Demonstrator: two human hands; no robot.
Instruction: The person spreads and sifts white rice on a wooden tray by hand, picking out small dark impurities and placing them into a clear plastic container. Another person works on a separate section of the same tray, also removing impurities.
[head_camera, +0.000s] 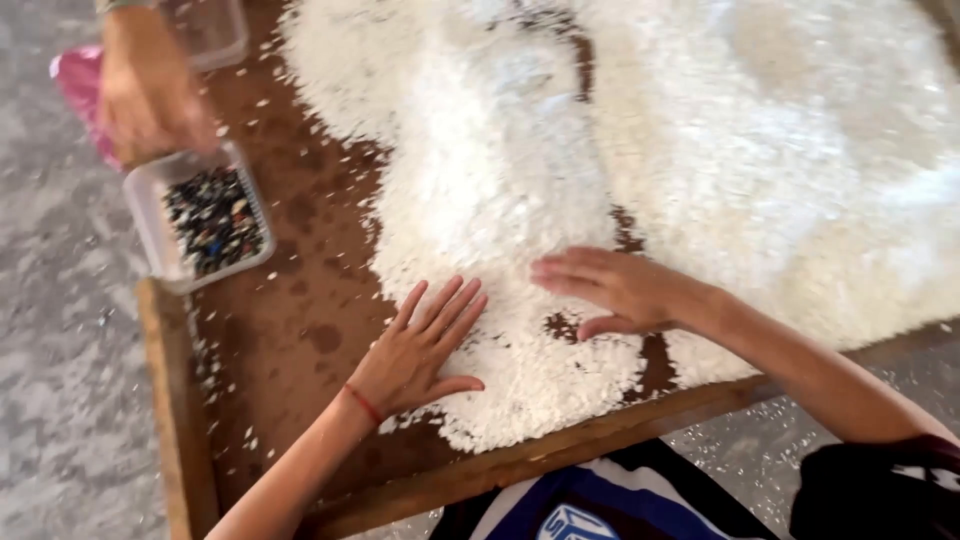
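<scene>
A big heap of white flakes (620, 150) covers most of the brown wooden tray (290, 330), from its far side down to the near edge. The left hand (415, 350) lies flat at the near edge of the heap, fingers spread, holding nothing. The right hand (610, 288) rests just beside it on the flakes, fingers together and stretched out, palm down, also pinching nothing. At the far left corner of the tray stands a clear plastic box (150, 215) with dark small pieces, and another person's hand (145, 95) touches its rim.
</scene>
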